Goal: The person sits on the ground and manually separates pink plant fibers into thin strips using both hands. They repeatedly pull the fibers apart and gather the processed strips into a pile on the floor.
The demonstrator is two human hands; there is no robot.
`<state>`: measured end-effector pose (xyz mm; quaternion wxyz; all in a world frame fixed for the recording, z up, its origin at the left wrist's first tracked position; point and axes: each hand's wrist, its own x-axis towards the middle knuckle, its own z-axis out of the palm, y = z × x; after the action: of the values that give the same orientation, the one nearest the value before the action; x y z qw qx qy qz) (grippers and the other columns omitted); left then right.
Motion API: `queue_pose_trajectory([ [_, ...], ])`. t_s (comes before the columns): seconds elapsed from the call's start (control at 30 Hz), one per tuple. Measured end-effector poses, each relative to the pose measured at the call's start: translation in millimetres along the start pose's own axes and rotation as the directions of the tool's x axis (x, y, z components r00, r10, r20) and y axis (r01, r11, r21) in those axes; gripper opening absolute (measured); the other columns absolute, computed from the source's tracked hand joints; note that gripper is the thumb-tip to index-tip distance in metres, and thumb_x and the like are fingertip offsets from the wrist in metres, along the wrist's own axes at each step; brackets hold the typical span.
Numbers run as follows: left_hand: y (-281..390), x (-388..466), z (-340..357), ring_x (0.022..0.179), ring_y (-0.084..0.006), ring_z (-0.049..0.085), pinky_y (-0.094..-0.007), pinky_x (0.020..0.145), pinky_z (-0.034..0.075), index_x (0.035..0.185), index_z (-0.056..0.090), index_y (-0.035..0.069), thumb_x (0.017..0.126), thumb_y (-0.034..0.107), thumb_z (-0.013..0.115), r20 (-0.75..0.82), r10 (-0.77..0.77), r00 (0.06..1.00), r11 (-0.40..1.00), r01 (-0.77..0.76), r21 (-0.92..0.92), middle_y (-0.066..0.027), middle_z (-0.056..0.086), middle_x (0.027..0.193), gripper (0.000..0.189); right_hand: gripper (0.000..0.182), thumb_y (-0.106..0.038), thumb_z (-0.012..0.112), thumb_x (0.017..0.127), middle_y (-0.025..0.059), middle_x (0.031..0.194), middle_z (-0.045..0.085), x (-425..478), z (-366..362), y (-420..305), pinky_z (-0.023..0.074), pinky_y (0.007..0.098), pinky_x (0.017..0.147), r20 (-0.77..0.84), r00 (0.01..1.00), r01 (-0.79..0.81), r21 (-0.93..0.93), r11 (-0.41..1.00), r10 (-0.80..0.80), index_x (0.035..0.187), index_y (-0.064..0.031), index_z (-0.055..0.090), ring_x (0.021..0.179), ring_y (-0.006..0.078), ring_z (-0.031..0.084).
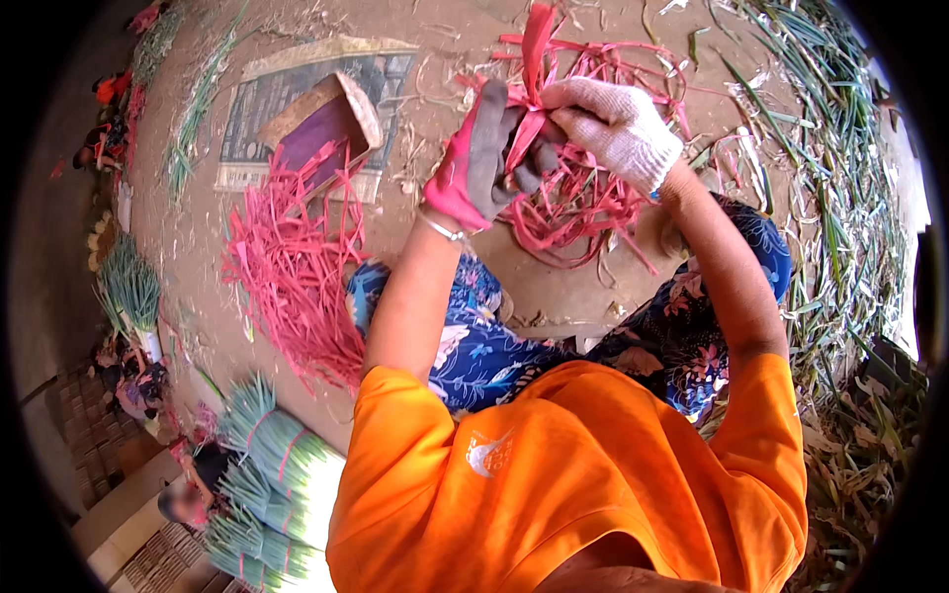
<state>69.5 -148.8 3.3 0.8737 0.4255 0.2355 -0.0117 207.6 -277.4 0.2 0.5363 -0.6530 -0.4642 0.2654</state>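
In a pink glove with a grey palm, my left hand [489, 159] grips a red plastic strip [535, 52] whose upper end stands up past the fingers. My right hand [615, 122], in a white knitted glove, pinches the same strip near its middle, close to the left fingers. The strip looks gathered or knotted where the hands meet; its lower end crosses the left palm. Below and beyond both hands lies a loose tangle of red strips [571, 237] on the ground, partly hidden by the gloves.
A heap of cut red strips [285, 274] lies at left, beside an open cardboard box [326, 133] on a printed sheet [245, 133]. Tied green onion bundles [270, 452] are stacked lower left. Onion leaf scraps [838, 207] cover the right side. Other people [182, 504] sit along the left.
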Motion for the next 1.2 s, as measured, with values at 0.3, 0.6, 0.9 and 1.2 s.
queue_pose_trajectory([
  [0.3, 1, -14, 8, 0.056, -0.0046, 0.05, -0.0153, 0.045, 0.036, 0.095, 0.063, 0.007, 0.095, 0.037, 0.045, -0.003, 0.13, 0.991, 0.959, -0.125, 0.254, 0.0024, 0.055, 0.067, 0.034, 0.018, -0.019, 0.059, 0.088, -0.0019, 0.074, 0.06, 2, -10, -19, 0.0383, 0.0186, 0.051, 0.109, 0.939, -0.344, 0.253, 0.904, 0.327, 0.097, -0.0039, 0.062, 0.058, 0.0032, 0.05],
  [0.6, -6, -10, 8, 0.048, -0.004, 0.042, -0.0181, 0.041, 0.028, 0.087, 0.06, 0.007, 0.093, 0.035, 0.051, -0.103, 0.078, 0.992, 0.966, -0.05, 0.252, 0.0033, 0.05, 0.062, 0.029, 0.024, -0.019, 0.063, 0.085, 0.002, 0.08, 0.063, 1, -4, -9, 0.0455, 0.0231, 0.064, 0.104, 0.922, -0.388, 0.231, 0.892, 0.373, 0.101, -0.0007, 0.062, 0.073, 0.0067, 0.056],
  [0.9, -20, -1, 10, 0.048, -0.0044, 0.033, -0.0177, 0.04, 0.023, 0.091, 0.06, 0.006, 0.096, 0.042, 0.045, -0.168, 0.021, 0.986, 0.986, 0.008, 0.168, 0.0034, 0.04, 0.059, 0.039, 0.015, -0.013, 0.064, 0.086, -0.0011, 0.077, 0.062, -2, 11, 5, 0.0485, 0.0246, 0.063, -0.173, 0.967, -0.136, 0.278, 0.951, 0.188, 0.093, -0.001, 0.061, 0.072, 0.0073, 0.056],
  [1.2, -17, 0, -3, 0.051, -0.0081, 0.053, -0.0166, 0.041, 0.035, 0.105, 0.058, 0.008, 0.093, 0.056, 0.039, -0.171, 0.017, 0.985, 1.0, -0.014, 0.02, -0.0003, 0.059, 0.071, 0.052, 0.03, -0.017, 0.064, 0.076, 0.008, 0.091, 0.062, -9, 6, 0, 0.0522, 0.0365, 0.064, 0.066, 0.944, 0.281, -0.674, 0.683, -0.324, 0.106, -0.0139, 0.063, 0.077, 0.027, 0.063],
])
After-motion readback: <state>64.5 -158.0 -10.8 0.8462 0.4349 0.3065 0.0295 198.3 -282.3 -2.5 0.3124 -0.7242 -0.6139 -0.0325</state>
